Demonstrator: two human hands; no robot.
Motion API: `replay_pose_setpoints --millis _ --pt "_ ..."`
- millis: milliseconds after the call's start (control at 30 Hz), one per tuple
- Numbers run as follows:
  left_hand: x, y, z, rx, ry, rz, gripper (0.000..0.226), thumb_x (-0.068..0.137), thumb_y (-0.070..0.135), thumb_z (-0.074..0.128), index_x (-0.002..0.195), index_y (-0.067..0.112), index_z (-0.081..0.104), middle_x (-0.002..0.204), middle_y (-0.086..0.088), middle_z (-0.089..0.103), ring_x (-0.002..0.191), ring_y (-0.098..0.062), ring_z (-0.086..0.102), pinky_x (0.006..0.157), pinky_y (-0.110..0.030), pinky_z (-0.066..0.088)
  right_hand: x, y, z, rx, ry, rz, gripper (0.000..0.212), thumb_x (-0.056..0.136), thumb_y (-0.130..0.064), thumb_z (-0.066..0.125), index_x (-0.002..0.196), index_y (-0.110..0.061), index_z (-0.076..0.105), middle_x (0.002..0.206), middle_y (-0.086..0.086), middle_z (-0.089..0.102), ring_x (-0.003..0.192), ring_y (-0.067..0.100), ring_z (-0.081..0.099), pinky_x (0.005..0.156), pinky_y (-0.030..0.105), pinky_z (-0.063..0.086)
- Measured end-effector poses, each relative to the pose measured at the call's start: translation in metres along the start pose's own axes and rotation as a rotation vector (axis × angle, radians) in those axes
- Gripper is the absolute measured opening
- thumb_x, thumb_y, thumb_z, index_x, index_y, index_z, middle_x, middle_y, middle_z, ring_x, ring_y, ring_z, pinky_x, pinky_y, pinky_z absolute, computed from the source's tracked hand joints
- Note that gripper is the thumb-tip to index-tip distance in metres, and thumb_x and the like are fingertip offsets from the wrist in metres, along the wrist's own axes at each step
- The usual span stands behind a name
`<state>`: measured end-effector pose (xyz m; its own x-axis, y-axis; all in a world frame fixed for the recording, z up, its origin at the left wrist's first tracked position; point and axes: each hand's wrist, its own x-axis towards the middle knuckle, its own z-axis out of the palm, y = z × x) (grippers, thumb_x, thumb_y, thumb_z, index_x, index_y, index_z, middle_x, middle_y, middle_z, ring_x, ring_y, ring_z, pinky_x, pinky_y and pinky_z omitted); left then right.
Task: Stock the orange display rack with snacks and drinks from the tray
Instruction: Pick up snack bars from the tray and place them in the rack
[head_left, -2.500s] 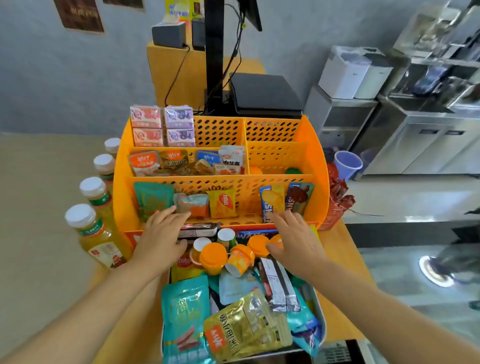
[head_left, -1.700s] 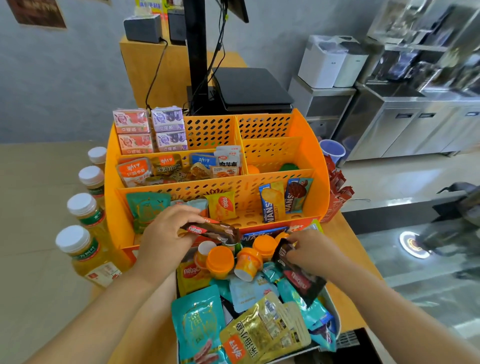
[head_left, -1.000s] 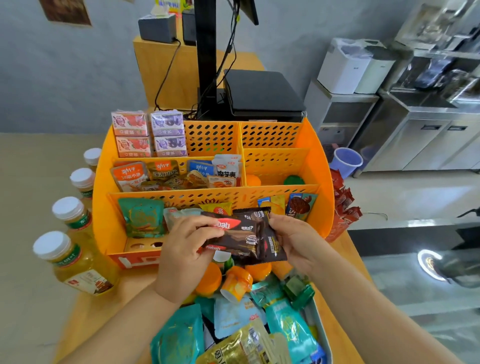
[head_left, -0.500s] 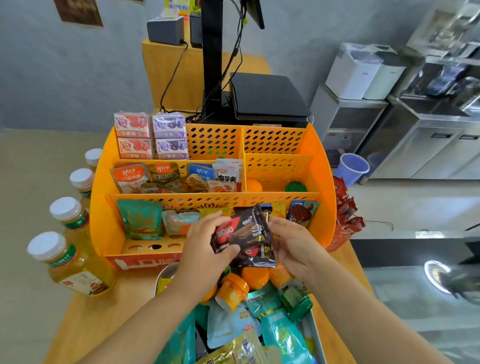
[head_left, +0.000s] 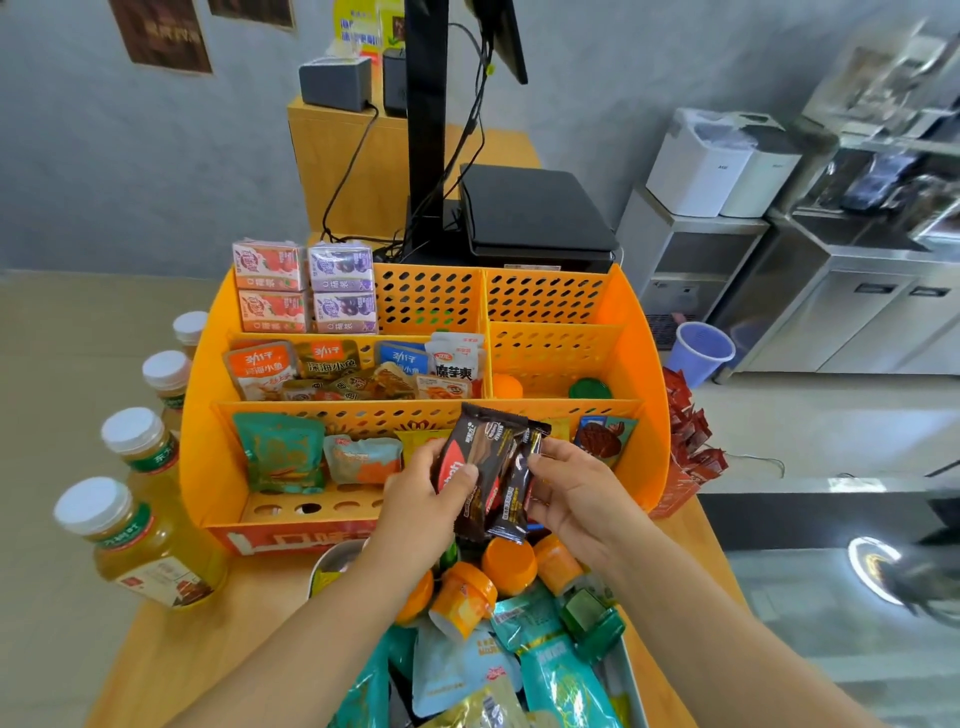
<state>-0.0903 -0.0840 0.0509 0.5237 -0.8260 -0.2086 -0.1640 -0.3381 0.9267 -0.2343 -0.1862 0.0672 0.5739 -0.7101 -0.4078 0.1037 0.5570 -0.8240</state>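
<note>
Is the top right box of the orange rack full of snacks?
No, that compartment of the orange rack shows only its bare perforated back wall.

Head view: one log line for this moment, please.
left hand + right hand: holding dark snack packets | over orange rack front row | unplaced

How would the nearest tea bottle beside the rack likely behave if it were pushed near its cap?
The tea bottle stands tall on a fairly narrow base, so a push near its white cap would probably tip it. It looks nearly full, so likely heavy for its size. Its round body would probably roll along the table if it fell.
</note>
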Motion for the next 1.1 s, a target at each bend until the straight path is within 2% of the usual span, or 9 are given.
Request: replay_pose_setpoints --millis 133,233,400,500,567,700,867,1000,1100 --pt "0.001 0.012 0.005 -0.168 -0.087 -0.074 0.017 0.096 0.033 0.052 0.111 0.041 0.052 0.103 0.012 0.064 0.086 0.001 0.061 0.065 -0.018 0.046 0.001 0.001 0.006 -0.044 -0.070 0.000 0.029 0.093 0.010 0.045 0.120 0.003 0.053 0.108 0.023 0.069 0.091 0.031 0.070 0.073 0.041 0.059" --pt "0.007 0.020 0.001 -0.169 -0.135 -0.138 0.022 0.091 0.020 0.059 0.112 0.025 0.055 0.100 0.000 0.067 0.078 -0.006 0.065 0.052 -0.017 0.046 0.003 -0.008 0.005 -0.151 -0.085 0.006 0.037 0.086 0.018 0.042 0.115 0.002 0.057 0.107 0.023 0.071 0.098 0.035 0.069 0.083 0.042 0.059" --pt "0.020 0.030 -0.009 0.061 -0.134 0.034 0.028 0.084 0.022 0.070 0.102 0.034 0.053 0.096 0.010 0.064 0.085 -0.004 0.061 0.063 -0.018 0.046 0.009 -0.026 0.005 -0.559 0.016 -0.064 0.033 0.084 -0.007 0.068 0.115 -0.016 0.059 0.109 0.011 0.071 0.100 0.025 0.068 0.089 0.038 0.056" --pt "0.029 0.035 -0.012 0.301 -0.077 0.237 0.036 0.080 0.025 0.073 0.111 0.034 0.056 0.098 0.013 0.061 0.088 -0.009 0.060 0.069 -0.025 0.050 0.015 -0.027 0.002 -0.803 0.159 -0.281 0.072 0.079 -0.017 0.077 0.140 -0.027 0.040 0.128 -0.007 0.055 0.109 0.011 0.056 0.078 0.020 0.049" --pt "0.033 0.036 -0.016 0.539 -0.062 0.354 0.043 0.078 0.030 0.074 0.118 0.034 0.059 0.102 0.011 0.061 0.089 -0.013 0.058 0.073 -0.031 0.050 0.017 -0.025 -0.005 -0.958 0.122 -0.436 0.088 0.075 -0.016 0.081 0.145 -0.037 0.032 0.128 -0.017 0.050 0.114 0.003 0.048 0.079 0.013 0.041" --pt "0.032 0.028 -0.018 0.705 -0.180 0.414 0.056 0.074 0.034 0.078 0.126 0.037 0.058 0.111 0.011 0.066 0.097 -0.013 0.061 0.076 -0.028 0.048 0.020 -0.010 -0.018 -1.294 -0.023 -0.463 0.060 0.070 -0.021 0.081 0.121 -0.040 0.057 0.111 -0.009 0.060 0.104 0.012 0.055 0.081 0.026 0.049" --pt "0.028 0.008 -0.024 0.208 -0.098 0.201 0.069 0.068 0.033 0.083 0.125 0.045 0.046 0.111 0.024 0.058 0.101 0.001 0.056 0.080 -0.018 0.049 0.021 0.005 -0.025 -0.977 -0.010 -0.313 0.035 0.073 -0.019 0.082 0.097 -0.034 0.062 0.093 -0.010 0.069 0.083 0.006 0.066 0.071 0.026 0.056" --pt "0.030 -0.004 -0.018 0.093 -0.070 0.122 0.056 0.070 0.029 0.084 0.106 0.043 0.044 0.097 0.022 0.060 0.083 0.014 0.059 0.056 -0.006 0.045 0.024 0.014 -0.025 -0.783 -0.002 -0.270 0.031 0.075 -0.019 0.082 0.097 -0.029 0.064 0.092 -0.009 0.072 0.084 0.005 0.069 0.071 0.021 0.056" --pt "0.036 -0.005 -0.012 0.112 0.019 0.139 0.046 0.070 0.027 0.084 0.095 0.039 0.047 0.090 0.015 0.063 0.078 0.016 0.059 0.050 -0.005 0.045 0.028 0.019 -0.022 -0.787 0.005 -0.262 0.029 0.076 -0.019 0.081 0.096 -0.031 0.063 0.090 -0.010 0.073 0.083 0.004 0.068 0.069 0.018 0.054"
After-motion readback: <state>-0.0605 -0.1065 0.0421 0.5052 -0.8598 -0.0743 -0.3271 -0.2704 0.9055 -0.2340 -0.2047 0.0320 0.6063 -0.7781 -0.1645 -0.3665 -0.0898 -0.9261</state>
